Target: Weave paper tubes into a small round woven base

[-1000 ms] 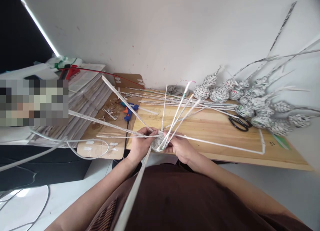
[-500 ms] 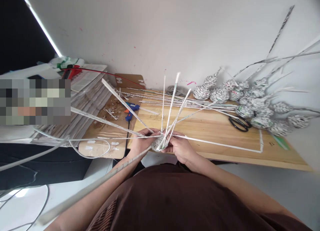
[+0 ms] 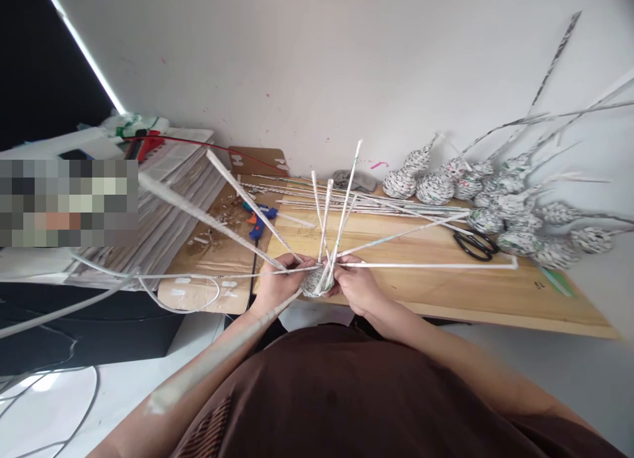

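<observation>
At the near edge of the wooden counter [image 3: 421, 293], two bare hands hold a small woven ball [image 3: 314, 285] made of rolled paper. The left hand [image 3: 280, 290] has its fingers curled on one side of the ball, and the right hand [image 3: 357, 288] has its fingers pinching the other side. Some fingertips are hidden, so I cannot tell just where each one presses. Long paper sticks [image 3: 238, 185] poke out of the ball like spokes. Some point up toward the back of the counter, and one white stick [image 3: 430, 266] runs over the counter's right part, with a bent tip. Along the back of the counter lie more thin loose sticks [image 3: 421, 212], near a gray cloth [image 3: 354, 179]. On the counter's right end sits a bunch of woven paper shapes [image 3: 434, 187], fat at the bottom and thin at the top, with black loops [image 3: 475, 245] like scissor handles beside them. Left of the counter, a blue glue gun [image 3: 262, 222] rests on brown cardboard [image 3: 198, 296], next to a tall paper pile [image 3: 185, 194].
</observation>
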### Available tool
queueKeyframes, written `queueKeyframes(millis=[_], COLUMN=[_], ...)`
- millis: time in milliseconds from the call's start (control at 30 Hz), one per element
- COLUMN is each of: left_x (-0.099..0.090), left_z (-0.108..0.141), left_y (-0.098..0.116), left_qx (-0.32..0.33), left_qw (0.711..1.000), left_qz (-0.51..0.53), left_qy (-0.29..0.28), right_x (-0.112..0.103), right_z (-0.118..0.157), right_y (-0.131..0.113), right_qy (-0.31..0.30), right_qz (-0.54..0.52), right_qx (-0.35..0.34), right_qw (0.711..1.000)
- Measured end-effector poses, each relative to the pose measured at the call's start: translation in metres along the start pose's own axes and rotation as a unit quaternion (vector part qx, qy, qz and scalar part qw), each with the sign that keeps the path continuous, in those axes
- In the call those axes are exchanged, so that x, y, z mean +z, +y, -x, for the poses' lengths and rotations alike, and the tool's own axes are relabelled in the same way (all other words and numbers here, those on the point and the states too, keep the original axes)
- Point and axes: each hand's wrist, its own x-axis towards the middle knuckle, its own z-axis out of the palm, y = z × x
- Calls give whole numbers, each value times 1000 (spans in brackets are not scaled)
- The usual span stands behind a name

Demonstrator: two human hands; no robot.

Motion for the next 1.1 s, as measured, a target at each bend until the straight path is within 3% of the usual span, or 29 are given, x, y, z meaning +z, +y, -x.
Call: queueKeyframes(millis=[100,267,467,600,700,933,1100], left_x=[-11,-30,-39,-48,-57,-51,-44], left_z=[-3,-5,0,2,-1,-12,-15], left_y=[8,25,32,30,24,15,13], left_qx=[-5,-25,-56,-81,-93,-129,-98], left_qw=[1000,999,995,977,968,975,983], left_qz=[8,24,74,155,153,123,81], left_qy=[-29,1,-32,-122,-174,-131,-129], right_x=[0,-3,-2,-5,-8,-8,-12], right_z=[-7,-14,-16,-18,-20,-20,-20], right_y=[-5,-11,-14,-10,-6,-6,-5], right_qy=[-9,-22,-41,-44,-48,-55,-64], right_qz=[23,32,35,35,40,61,152], right_qx=[4,16,27,20,9,4,-81], right_qw=[1000,999,998,998,998,997,983])
